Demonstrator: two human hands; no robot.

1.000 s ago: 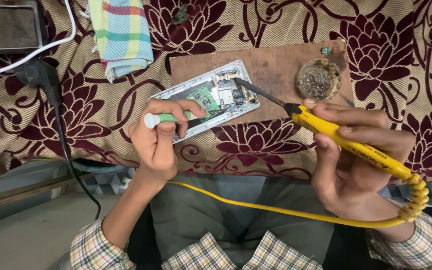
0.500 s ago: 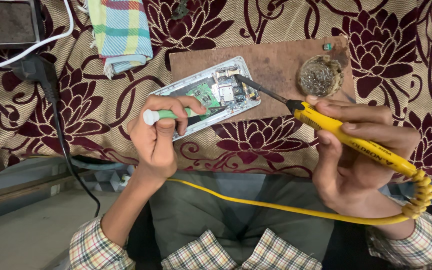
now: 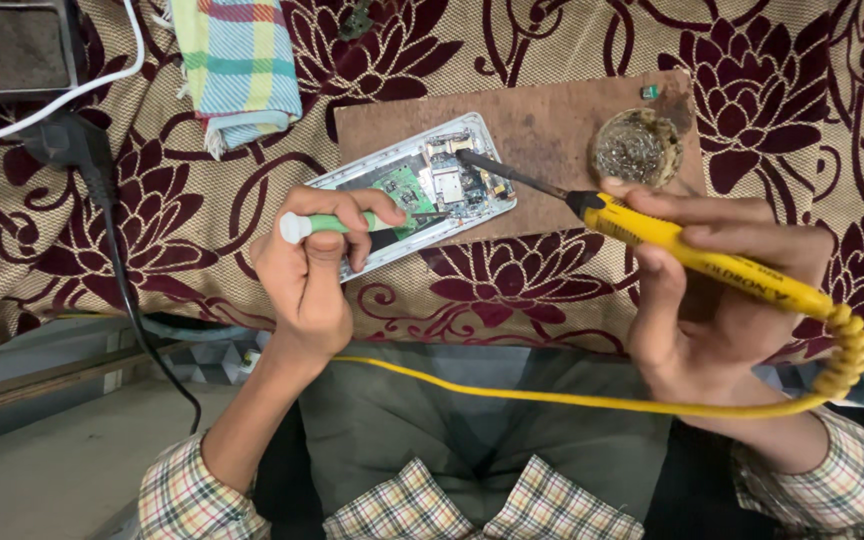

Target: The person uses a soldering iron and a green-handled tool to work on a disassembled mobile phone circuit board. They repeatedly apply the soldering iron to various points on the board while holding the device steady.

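A left hand (image 3: 310, 268) grips a green-handled tool (image 3: 337, 222) and a right hand (image 3: 722, 300) a yellow soldering iron (image 3: 697, 253) over the opened phone (image 3: 414, 190) between them (soldering apparently underway), demanding a steady tip.

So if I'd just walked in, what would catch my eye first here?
Probably the yellow soldering iron in the right hand, its dark tip reaching over the opened phone on the brown board. The left hand holds a green-handled tool to the phone's circuit board. Everything lies on a cream cloth with maroon flowers.
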